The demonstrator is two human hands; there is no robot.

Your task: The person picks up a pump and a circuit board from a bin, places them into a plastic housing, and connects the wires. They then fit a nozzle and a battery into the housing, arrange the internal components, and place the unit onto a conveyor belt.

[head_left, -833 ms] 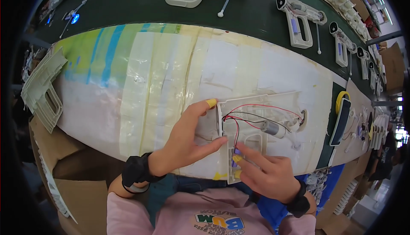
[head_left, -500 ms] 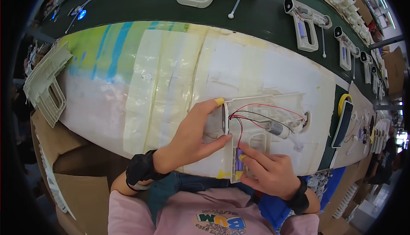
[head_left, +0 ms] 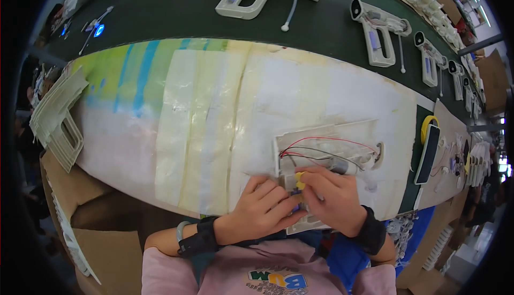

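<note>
A white pistol-shaped plastic housing half (head_left: 321, 132) lies open side up on the work surface in front of me. Red and black wires (head_left: 305, 146) arc across its barrel, and a silver motor (head_left: 338, 165) sits inside. My left hand (head_left: 259, 209) is closed at the handle, thumb and fingers around a blue-purple battery (head_left: 296, 207) that is mostly hidden. Just above it, my right hand (head_left: 336, 197) pinches close to the wires' lower end; what its fingertips hold is hidden. Yellow finger covering shows at that pinch.
The white, taped work surface (head_left: 321, 91) has a green and blue painted end. Beyond it, a dark green belt (head_left: 176, 5) carries several similar housings (head_left: 380, 40). Stacked white shells (head_left: 59, 118) stand left above a cardboard box (head_left: 107, 247). A phone (head_left: 428, 155) and yellow tape roll (head_left: 429, 126) lie right.
My left hand has left the barrel's rear end and come down to the battery at the handle. My right hand has moved up slightly and now pinches beside it.
</note>
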